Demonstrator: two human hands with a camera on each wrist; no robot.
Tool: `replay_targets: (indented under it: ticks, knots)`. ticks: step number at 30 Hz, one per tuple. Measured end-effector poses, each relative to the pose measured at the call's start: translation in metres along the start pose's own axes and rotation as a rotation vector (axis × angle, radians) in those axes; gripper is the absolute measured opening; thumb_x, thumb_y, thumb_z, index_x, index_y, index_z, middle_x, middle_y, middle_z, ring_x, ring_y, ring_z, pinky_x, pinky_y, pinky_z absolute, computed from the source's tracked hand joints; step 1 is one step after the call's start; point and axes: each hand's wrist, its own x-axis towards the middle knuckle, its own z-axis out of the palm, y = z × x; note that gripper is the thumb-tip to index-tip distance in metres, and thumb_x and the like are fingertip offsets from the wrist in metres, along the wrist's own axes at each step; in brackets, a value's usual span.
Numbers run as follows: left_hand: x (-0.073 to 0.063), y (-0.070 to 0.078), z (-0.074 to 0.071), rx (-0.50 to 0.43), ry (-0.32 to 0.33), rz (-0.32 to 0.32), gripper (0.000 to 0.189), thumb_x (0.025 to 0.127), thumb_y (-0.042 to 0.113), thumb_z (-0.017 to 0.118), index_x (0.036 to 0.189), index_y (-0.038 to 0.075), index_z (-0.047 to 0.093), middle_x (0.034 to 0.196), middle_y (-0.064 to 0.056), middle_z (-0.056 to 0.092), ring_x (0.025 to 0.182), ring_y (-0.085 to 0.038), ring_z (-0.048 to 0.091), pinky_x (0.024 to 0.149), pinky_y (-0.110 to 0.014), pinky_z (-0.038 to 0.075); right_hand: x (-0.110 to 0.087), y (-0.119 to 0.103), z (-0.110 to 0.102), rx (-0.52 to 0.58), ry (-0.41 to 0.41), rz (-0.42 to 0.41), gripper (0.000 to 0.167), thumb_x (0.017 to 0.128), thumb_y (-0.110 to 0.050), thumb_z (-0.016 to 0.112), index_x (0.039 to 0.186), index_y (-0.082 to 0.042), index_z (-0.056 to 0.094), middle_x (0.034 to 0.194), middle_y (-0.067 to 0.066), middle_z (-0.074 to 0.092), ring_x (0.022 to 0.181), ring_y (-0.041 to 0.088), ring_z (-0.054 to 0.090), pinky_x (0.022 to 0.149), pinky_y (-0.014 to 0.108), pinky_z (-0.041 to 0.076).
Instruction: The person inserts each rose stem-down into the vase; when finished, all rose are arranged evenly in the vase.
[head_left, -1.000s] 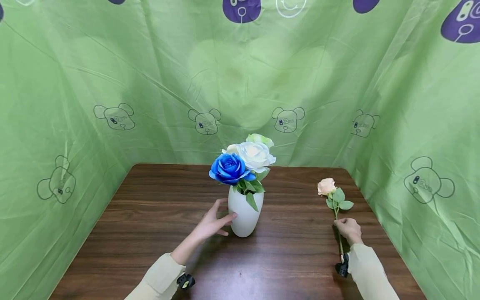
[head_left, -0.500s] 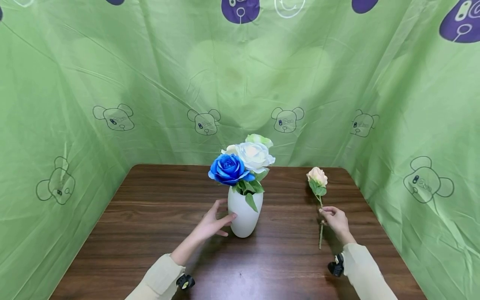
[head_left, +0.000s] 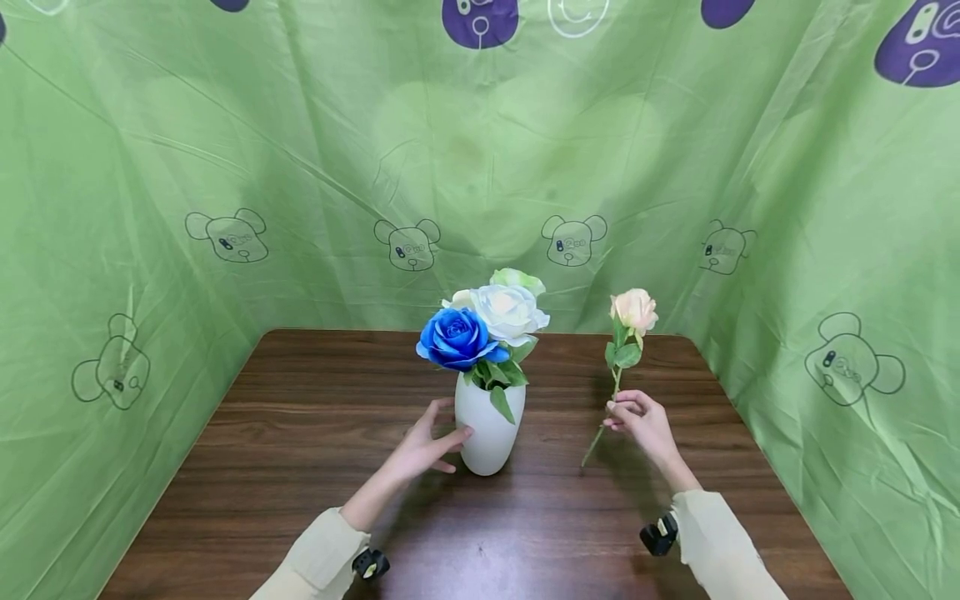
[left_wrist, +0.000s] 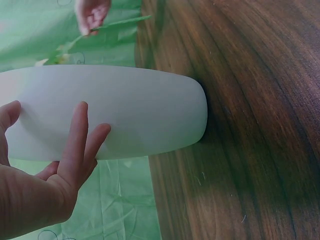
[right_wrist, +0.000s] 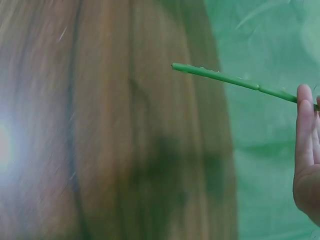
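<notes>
A white vase (head_left: 487,437) stands upright on the table, holding a blue rose (head_left: 457,336), a white rose (head_left: 510,311) and a paler greenish bloom (head_left: 519,280). At its left side, my left hand (head_left: 423,446) touches the wall with spread, fairly straight fingers; the left wrist view shows fingertips (left_wrist: 80,112) against the vase. To the right, my right hand (head_left: 643,423) pinches the stem of a pale pink rose (head_left: 634,310), raised above the table with bloom up and stem tilted. The right wrist view shows the cut stem end (right_wrist: 200,71) sticking out past the fingers.
The dark wooden table (head_left: 300,400) has green cloth (head_left: 315,183) hung behind it and along both sides. Black wrist cameras (head_left: 371,563) sit at both cuffs. The table's far edge lies behind the vase.
My right hand has lifted the pink rose off the table, moving it left and up while its stem tilted. My left hand and the vase have stayed in place.
</notes>
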Motion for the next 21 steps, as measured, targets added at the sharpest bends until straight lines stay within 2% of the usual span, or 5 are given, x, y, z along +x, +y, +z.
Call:
replay_targets:
  ticks: [7,12,16,19,21]
  knots:
    - [0.000,-0.003,0.000,0.019,-0.013,0.048,0.066,0.083,0.035,0.061,0.132,0.008,0.026,0.126,-0.024,0.033,0.092,-0.039,0.056,0.056,-0.040,0.054,0.020,0.007,0.012,0.046,-0.065,-0.135,0.029,0.080,-0.004,0.064,0.103,0.005,0.049,0.086,0.030,0.057,0.066,0.041,0.059,0.056,0.045,0.052]
    - [0.000,0.000,0.000,0.002,-0.008,0.019,0.066,0.082,0.035,0.062,0.132,0.012,0.027,0.127,-0.022,0.034,0.094,-0.040,0.054,0.058,-0.043,0.053,0.030,-0.004,0.023,0.192,-0.163,-0.248,0.023,0.082,0.001,0.060,0.104,0.002,0.052,0.087,0.023,0.060,0.066,0.034,0.061,0.057,0.039,0.053]
    - [-0.002,0.004,0.000,-0.016,-0.014,0.002,0.065,0.083,0.032,0.062,0.133,0.011,0.026,0.128,-0.023,0.033,0.096,-0.042,0.053,0.059,-0.045,0.053,0.000,-0.103,0.073,0.277,-0.161,-0.275,0.020,0.081,-0.001,0.062,0.097,0.005,0.051,0.082,0.020,0.061,0.063,0.026,0.062,0.056,0.033,0.054]
    - [-0.006,0.013,0.001,-0.022,-0.024,0.002,0.063,0.084,0.028,0.062,0.133,0.008,0.026,0.127,-0.024,0.033,0.096,-0.044,0.052,0.060,-0.045,0.053,-0.028,-0.186,0.113,0.305,-0.111,-0.269,0.014,0.082,0.005,0.058,0.092,0.008,0.049,0.078,0.017,0.062,0.061,0.022,0.062,0.055,0.029,0.054]
    - [-0.011,0.021,0.002,-0.018,-0.028,0.003,0.062,0.085,0.025,0.061,0.133,0.007,0.026,0.126,-0.025,0.033,0.096,-0.045,0.051,0.060,-0.045,0.053,-0.034,-0.212,0.126,0.357,-0.104,-0.278,0.009,0.083,0.012,0.051,0.090,0.008,0.048,0.077,0.015,0.062,0.060,0.019,0.061,0.055,0.026,0.053]
